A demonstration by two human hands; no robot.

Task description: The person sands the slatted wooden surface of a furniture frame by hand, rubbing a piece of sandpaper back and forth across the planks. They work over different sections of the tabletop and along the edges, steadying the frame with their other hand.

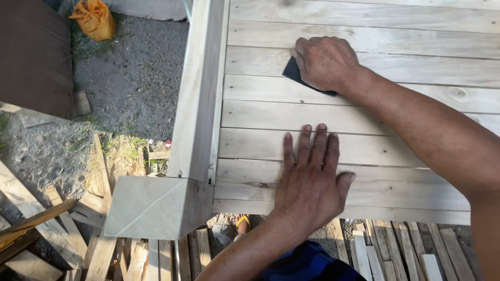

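Note:
A panel of pale wooden planks fills the upper right, bordered on its left by a thick square timber post. My left hand lies flat on the planks near the panel's front edge, fingers together and pointing away from me, holding nothing. My right hand presses down on a dark sheet of sandpaper farther up the planks; only a corner of the sheet shows from under the fingers.
Grey gravel ground lies to the left, with an orange bag at the top. Loose wood offcuts lie at the lower left and slats below the panel. A foot in a yellow sandal shows beneath.

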